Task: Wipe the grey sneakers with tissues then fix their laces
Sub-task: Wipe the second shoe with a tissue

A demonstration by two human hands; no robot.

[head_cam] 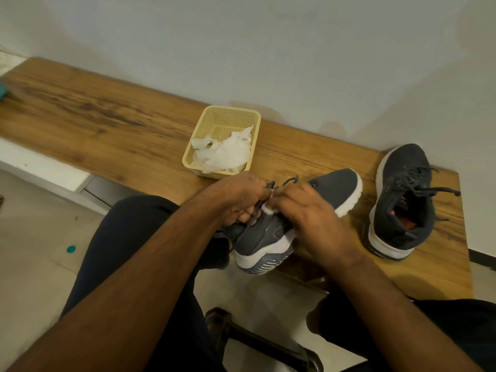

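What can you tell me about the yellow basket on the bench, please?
The yellow basket is a small rectangular tray of perforated, plastic-looking mesh with a solid rim. It sits upright on the wooden bench, near the wall, just beyond the hands. Crumpled white tissues fill its nearer half. Neither hand touches it.

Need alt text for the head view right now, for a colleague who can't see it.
Both hands, left hand and right hand, grip the laces of a grey sneaker at the wooden table's edge. The other sneaker sits to the right, and a basket holds crumpled tissues.
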